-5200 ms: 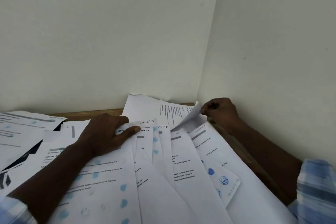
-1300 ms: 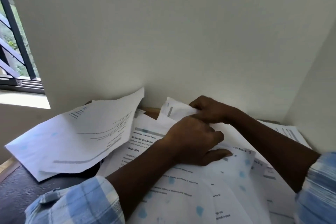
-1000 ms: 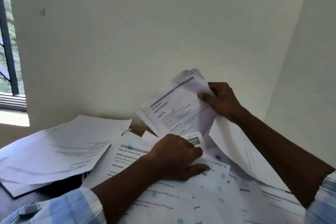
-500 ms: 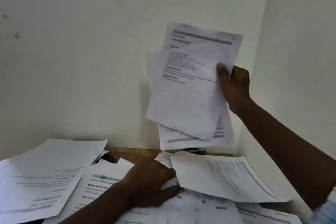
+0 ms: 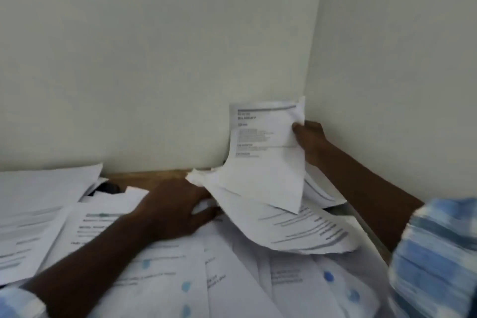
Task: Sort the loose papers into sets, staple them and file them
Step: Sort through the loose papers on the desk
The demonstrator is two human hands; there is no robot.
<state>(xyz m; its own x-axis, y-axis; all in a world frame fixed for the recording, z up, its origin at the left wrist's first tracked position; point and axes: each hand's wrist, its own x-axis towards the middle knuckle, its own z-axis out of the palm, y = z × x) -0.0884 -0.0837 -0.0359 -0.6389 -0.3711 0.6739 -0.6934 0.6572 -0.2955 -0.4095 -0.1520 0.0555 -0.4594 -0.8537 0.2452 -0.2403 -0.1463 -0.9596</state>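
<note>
Loose printed papers (image 5: 160,273) cover the wooden table (image 5: 154,177) in overlapping layers, some with blue dots. My right hand (image 5: 309,142) pinches the right edge of a small bunch of printed sheets (image 5: 265,157), held upright near the wall corner with its lower end among the pile. My left hand (image 5: 175,209) lies palm down on the pile in the middle, with its fingertips under the edge of a raised sheet (image 5: 284,224). The picture is blurred, so the print cannot be read.
Two pale walls meet in a corner (image 5: 313,85) right behind the held sheets. More papers (image 5: 38,193) lie stacked at the left. A dark object (image 5: 108,188) peeks out between the sheets near the back edge.
My right hand has brought the held sheets down from high against the wall to just above the pile by the corner. My left hand stays pressed on the papers.
</note>
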